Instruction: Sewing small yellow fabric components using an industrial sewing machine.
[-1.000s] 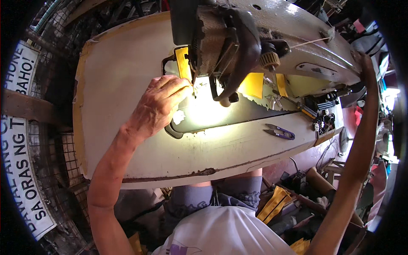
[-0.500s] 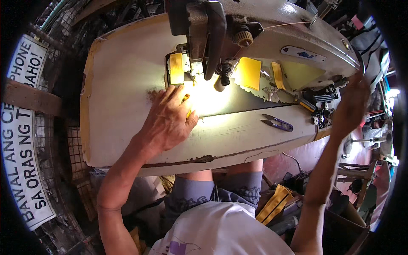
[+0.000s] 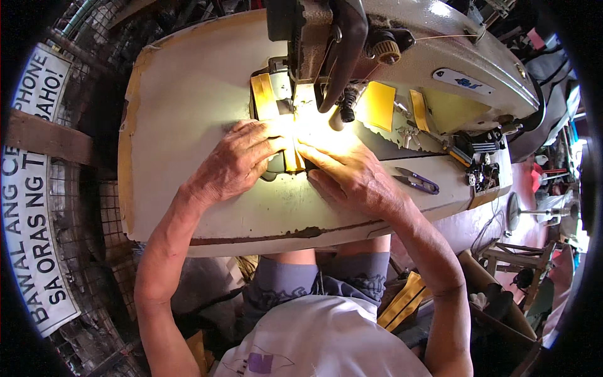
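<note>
A narrow yellow strip lies on the sewing machine bed under the bright lamp, its far end reaching toward the needle area. My left hand holds its left edge, fingers bent and pressed together, thumb low. From the right, my right hand presses on the strip's other edge with its fingers close together. Glare hides the fingertips and the needle. The head of the sewing machine stands just beyond both hands. Another yellow piece rests beyond my left hand.
Thread snips lie right of my right hand. Farther back are a yellow sheet, a small yellow strip and a screwdriver. Bobbins and small parts fill a tray at the table's right end. Yellow-and-black pieces lie below the table.
My right hand has come from the machine's far right end to the strip beside my left hand. The strip now shows between both hands. The view has shifted slightly.
</note>
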Available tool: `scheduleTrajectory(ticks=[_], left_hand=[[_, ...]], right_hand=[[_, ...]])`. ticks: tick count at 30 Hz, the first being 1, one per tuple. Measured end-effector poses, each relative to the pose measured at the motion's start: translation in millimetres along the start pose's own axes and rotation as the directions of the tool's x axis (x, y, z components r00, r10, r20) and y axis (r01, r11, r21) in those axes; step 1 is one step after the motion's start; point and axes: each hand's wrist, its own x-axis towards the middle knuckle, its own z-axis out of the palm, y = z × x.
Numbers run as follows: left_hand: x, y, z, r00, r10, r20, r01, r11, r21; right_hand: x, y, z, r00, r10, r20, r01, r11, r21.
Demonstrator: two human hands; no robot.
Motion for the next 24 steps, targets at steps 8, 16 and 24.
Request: scheduleTrajectory(ticks=[8,16,24], left_hand=[[-4,-3,1,1.000,0.026,0.016,-0.026,0.999,0.024],[0,-10,-11,0.984,0.145,0.099,-0.145,0.989,0.000],[0,-8,-17,0.967,0.206,0.153,-0.209,0.978,0.007]], right_hand=[[1,0,2,0.996,0.018,0.088,-0.012,0.997,-0.075],[1,2,4,0.988,0.027,0.150,-0.010,0.993,-0.114],[-3,-5,-2,0.986,0.027,0.167,-0.009,0.994,-0.109]])
